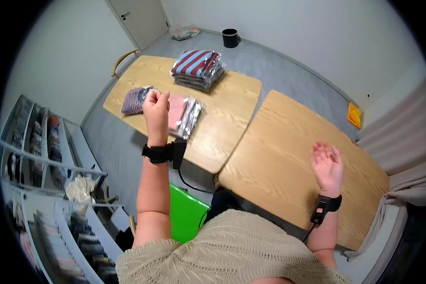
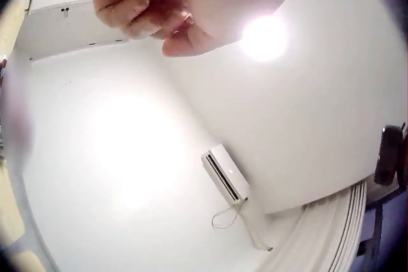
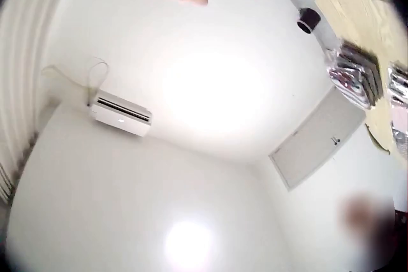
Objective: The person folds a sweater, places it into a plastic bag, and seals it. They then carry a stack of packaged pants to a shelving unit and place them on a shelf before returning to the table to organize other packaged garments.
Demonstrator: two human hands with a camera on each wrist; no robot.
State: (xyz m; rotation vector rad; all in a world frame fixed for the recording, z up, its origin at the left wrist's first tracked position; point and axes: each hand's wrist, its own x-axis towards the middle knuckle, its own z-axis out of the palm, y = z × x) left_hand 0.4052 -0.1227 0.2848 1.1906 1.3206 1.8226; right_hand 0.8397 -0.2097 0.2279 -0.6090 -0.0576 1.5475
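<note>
Two hands are hovering empty, left hand (image 1: pixel 155 106) curling loosely, right hand (image 1: pixel 326 165) spreading, while bagged clothes (image 1: pixel 197 68) are sitting untouched at twelve o'clock.

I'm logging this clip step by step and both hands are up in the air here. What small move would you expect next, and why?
Probably lowering the left hand toward the flat packets below it. Its fingers are curled and hold nothing, the right hand is raised, open and empty over the bare near table, and those packets look nearest to the left hand.
</note>
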